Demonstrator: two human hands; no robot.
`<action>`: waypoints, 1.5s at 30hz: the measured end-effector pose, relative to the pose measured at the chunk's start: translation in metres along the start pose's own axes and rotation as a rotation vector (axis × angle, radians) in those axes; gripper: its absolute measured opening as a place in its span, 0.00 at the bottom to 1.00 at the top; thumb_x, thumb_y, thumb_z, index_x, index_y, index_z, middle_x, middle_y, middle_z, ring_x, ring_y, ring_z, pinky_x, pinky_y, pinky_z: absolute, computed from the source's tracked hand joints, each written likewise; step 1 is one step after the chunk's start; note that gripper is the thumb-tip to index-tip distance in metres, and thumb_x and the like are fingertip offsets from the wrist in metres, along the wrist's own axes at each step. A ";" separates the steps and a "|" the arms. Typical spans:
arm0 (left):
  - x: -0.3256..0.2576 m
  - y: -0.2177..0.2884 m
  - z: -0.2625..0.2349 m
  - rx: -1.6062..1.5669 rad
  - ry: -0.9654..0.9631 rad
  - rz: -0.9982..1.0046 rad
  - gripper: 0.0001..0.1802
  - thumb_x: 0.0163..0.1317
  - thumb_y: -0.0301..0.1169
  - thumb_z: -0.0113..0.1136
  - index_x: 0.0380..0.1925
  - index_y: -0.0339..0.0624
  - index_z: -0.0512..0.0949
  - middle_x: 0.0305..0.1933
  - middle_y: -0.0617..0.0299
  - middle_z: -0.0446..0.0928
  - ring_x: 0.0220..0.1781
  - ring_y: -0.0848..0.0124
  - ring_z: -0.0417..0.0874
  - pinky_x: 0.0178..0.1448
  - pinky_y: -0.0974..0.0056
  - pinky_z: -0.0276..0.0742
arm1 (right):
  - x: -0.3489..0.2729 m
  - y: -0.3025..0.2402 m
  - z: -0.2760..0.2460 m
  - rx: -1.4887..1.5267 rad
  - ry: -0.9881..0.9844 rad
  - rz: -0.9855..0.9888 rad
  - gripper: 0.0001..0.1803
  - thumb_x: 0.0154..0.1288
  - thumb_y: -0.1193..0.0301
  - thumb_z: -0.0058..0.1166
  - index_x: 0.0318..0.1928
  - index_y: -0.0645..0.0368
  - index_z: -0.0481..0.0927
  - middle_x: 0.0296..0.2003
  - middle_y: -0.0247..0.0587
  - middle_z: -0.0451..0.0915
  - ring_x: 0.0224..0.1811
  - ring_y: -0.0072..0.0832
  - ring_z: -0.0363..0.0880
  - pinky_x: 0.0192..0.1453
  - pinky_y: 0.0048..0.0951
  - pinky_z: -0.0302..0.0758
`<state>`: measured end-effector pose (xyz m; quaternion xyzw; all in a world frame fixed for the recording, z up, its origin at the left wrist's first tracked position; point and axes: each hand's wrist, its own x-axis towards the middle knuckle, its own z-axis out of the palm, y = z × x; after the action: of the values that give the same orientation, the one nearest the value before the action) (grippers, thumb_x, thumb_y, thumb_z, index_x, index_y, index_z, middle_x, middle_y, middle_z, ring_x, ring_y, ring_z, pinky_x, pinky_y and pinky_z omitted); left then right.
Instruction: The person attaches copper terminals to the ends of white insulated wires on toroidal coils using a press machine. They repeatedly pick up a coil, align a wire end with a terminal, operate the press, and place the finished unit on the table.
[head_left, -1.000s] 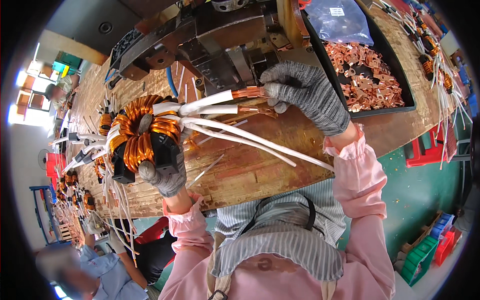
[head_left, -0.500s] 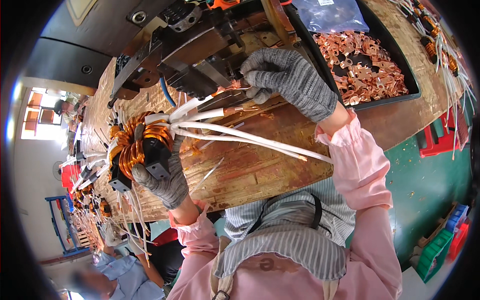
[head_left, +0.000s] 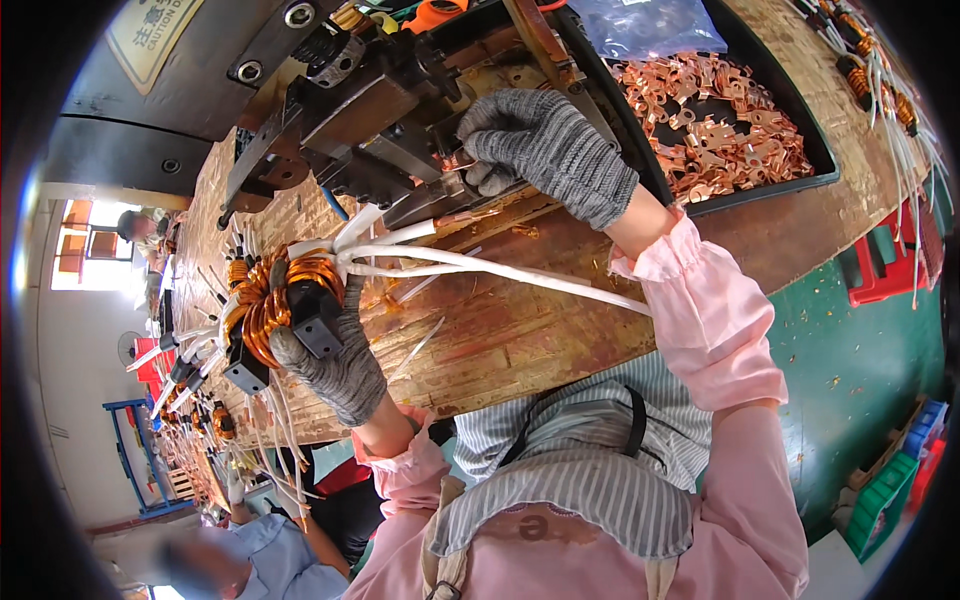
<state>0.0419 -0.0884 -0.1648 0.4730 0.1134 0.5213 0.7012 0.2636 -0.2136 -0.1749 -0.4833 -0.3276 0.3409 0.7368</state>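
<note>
- Right hand [head_left: 555, 155]: fingers pinched close together, apparently on a copper end [head_left: 455, 162], partly hidden, at the press tooling [head_left: 340, 130].
- Left hand [head_left: 338, 372]: fingers wrapped around the copper-wound coil [head_left: 268, 305], above the worktop [head_left: 520, 365], left of the tooling.
- White leads [head_left: 500, 268] fan rightward from the coil.
- Likely step: seating one lead's end in the tooling; next calls for steady alignment, fingers clear.
- Beyond: copper lugs [head_left: 725, 145] in a black tray [head_left: 815, 182].

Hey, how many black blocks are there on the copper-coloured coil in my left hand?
2 visible: the right block on the coil's right side, and the lower-left block at its lower left. More may be hidden.
</note>
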 end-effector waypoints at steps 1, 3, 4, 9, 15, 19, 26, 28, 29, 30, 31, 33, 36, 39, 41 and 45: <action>0.000 0.000 0.000 -0.006 -0.004 -0.007 0.32 0.48 0.43 0.60 0.53 0.46 0.62 0.55 0.57 0.65 0.59 0.56 0.63 0.59 0.34 0.53 | 0.001 0.000 0.000 -0.013 0.009 -0.004 0.08 0.58 0.75 0.49 0.36 0.67 0.74 0.28 0.40 0.76 0.27 0.24 0.77 0.32 0.21 0.79; 0.001 0.000 -0.002 -0.019 -0.010 -0.020 0.32 0.49 0.43 0.60 0.53 0.46 0.63 0.55 0.56 0.65 0.58 0.56 0.63 0.59 0.34 0.53 | 0.003 0.004 -0.003 -0.104 0.027 -0.047 0.08 0.58 0.74 0.49 0.36 0.66 0.74 0.27 0.40 0.76 0.27 0.23 0.77 0.31 0.21 0.79; 0.001 0.001 0.000 -0.007 -0.007 -0.016 0.32 0.49 0.43 0.60 0.53 0.46 0.63 0.55 0.56 0.65 0.58 0.56 0.63 0.59 0.34 0.53 | 0.006 0.008 -0.005 -0.182 0.037 -0.087 0.08 0.58 0.73 0.49 0.36 0.66 0.74 0.27 0.39 0.76 0.28 0.23 0.77 0.31 0.21 0.79; -0.001 -0.001 -0.001 0.049 -0.023 0.010 0.35 0.53 0.47 0.55 0.57 0.45 0.58 0.55 0.57 0.65 0.56 0.61 0.66 0.58 0.37 0.57 | -0.002 -0.009 0.000 -0.531 0.174 -0.081 0.08 0.58 0.69 0.51 0.35 0.62 0.75 0.25 0.36 0.76 0.27 0.20 0.75 0.30 0.20 0.75; -0.003 0.000 0.000 0.082 -0.003 0.005 0.34 0.53 0.45 0.56 0.57 0.44 0.59 0.56 0.56 0.63 0.56 0.60 0.66 0.57 0.37 0.59 | 0.003 0.000 -0.020 -0.607 0.486 -0.491 0.14 0.52 0.62 0.57 0.30 0.61 0.76 0.20 0.38 0.76 0.22 0.24 0.74 0.29 0.24 0.72; -0.002 0.000 0.001 0.059 0.027 0.005 0.32 0.49 0.44 0.60 0.53 0.46 0.62 0.55 0.56 0.65 0.59 0.56 0.63 0.60 0.35 0.54 | 0.002 0.001 -0.026 -0.482 0.517 -0.504 0.11 0.54 0.65 0.56 0.30 0.62 0.75 0.22 0.37 0.76 0.22 0.21 0.73 0.29 0.22 0.71; -0.002 -0.001 -0.002 0.061 0.027 0.003 0.31 0.49 0.43 0.59 0.53 0.45 0.63 0.54 0.56 0.66 0.59 0.56 0.63 0.59 0.36 0.54 | 0.001 0.000 -0.026 -0.471 0.542 -0.486 0.10 0.55 0.67 0.55 0.30 0.62 0.74 0.22 0.37 0.75 0.23 0.21 0.72 0.30 0.22 0.70; -0.002 -0.001 -0.001 0.073 0.020 0.002 0.31 0.49 0.43 0.59 0.53 0.46 0.63 0.54 0.57 0.66 0.59 0.56 0.63 0.59 0.36 0.55 | -0.001 -0.001 -0.025 -0.483 0.558 -0.493 0.10 0.55 0.67 0.55 0.30 0.62 0.74 0.22 0.37 0.75 0.23 0.20 0.72 0.30 0.22 0.70; -0.001 -0.001 -0.001 0.074 0.016 0.005 0.32 0.49 0.43 0.59 0.53 0.46 0.63 0.54 0.57 0.66 0.58 0.56 0.63 0.59 0.36 0.55 | -0.001 -0.002 -0.024 -0.484 0.555 -0.500 0.10 0.55 0.67 0.55 0.30 0.62 0.74 0.21 0.36 0.74 0.23 0.20 0.72 0.30 0.22 0.70; -0.001 0.001 -0.001 0.075 0.012 0.008 0.32 0.49 0.44 0.59 0.53 0.46 0.63 0.54 0.57 0.66 0.58 0.56 0.63 0.59 0.36 0.55 | -0.001 -0.002 -0.024 -0.485 0.551 -0.508 0.10 0.55 0.68 0.55 0.30 0.62 0.74 0.21 0.36 0.74 0.23 0.20 0.72 0.30 0.22 0.70; -0.001 0.002 -0.003 0.059 0.008 0.000 0.32 0.49 0.44 0.60 0.53 0.46 0.63 0.55 0.57 0.65 0.59 0.56 0.63 0.59 0.36 0.55 | -0.002 -0.003 -0.023 -0.485 0.547 -0.515 0.09 0.56 0.68 0.55 0.30 0.62 0.75 0.21 0.36 0.74 0.23 0.20 0.71 0.30 0.22 0.70; -0.002 0.003 -0.008 0.018 -0.004 -0.015 0.32 0.48 0.44 0.60 0.53 0.46 0.63 0.56 0.57 0.64 0.59 0.56 0.63 0.59 0.36 0.56 | -0.005 -0.006 -0.022 -0.415 0.550 -0.486 0.09 0.56 0.68 0.54 0.30 0.62 0.75 0.21 0.36 0.74 0.23 0.20 0.72 0.30 0.22 0.70; -0.008 0.011 -0.005 0.018 -0.076 -0.001 0.35 0.45 0.45 0.61 0.54 0.45 0.63 0.57 0.58 0.63 0.59 0.57 0.63 0.59 0.36 0.55 | -0.024 -0.015 -0.010 -0.328 0.492 -0.422 0.07 0.57 0.70 0.53 0.31 0.61 0.75 0.22 0.37 0.75 0.24 0.21 0.72 0.30 0.22 0.70; -0.021 0.018 -0.006 0.028 -0.051 0.056 0.39 0.43 0.46 0.63 0.55 0.43 0.62 0.57 0.58 0.62 0.59 0.58 0.62 0.61 0.39 0.53 | -0.036 -0.021 0.001 -0.739 0.343 -0.741 0.11 0.55 0.64 0.53 0.32 0.60 0.75 0.26 0.43 0.75 0.26 0.32 0.74 0.31 0.31 0.71; -0.036 0.026 -0.024 0.037 -0.078 0.057 0.44 0.40 0.46 0.65 0.56 0.41 0.59 0.59 0.60 0.61 0.61 0.60 0.60 0.63 0.44 0.53 | -0.058 -0.041 0.038 -0.959 0.188 -0.748 0.22 0.51 0.52 0.52 0.33 0.60 0.75 0.28 0.45 0.75 0.29 0.40 0.74 0.34 0.39 0.71; -0.055 0.043 -0.008 -0.079 -0.286 0.249 0.42 0.39 0.47 0.67 0.54 0.41 0.62 0.55 0.61 0.66 0.58 0.61 0.64 0.61 0.48 0.59 | -0.089 -0.034 0.074 -1.157 -0.177 -0.698 0.32 0.46 0.50 0.54 0.41 0.66 0.70 0.34 0.49 0.74 0.40 0.41 0.72 0.45 0.42 0.66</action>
<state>-0.0140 -0.1300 -0.1536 0.5247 -0.0674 0.5355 0.6583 0.1607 -0.2609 -0.1335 -0.6358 -0.6530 -0.1087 0.3969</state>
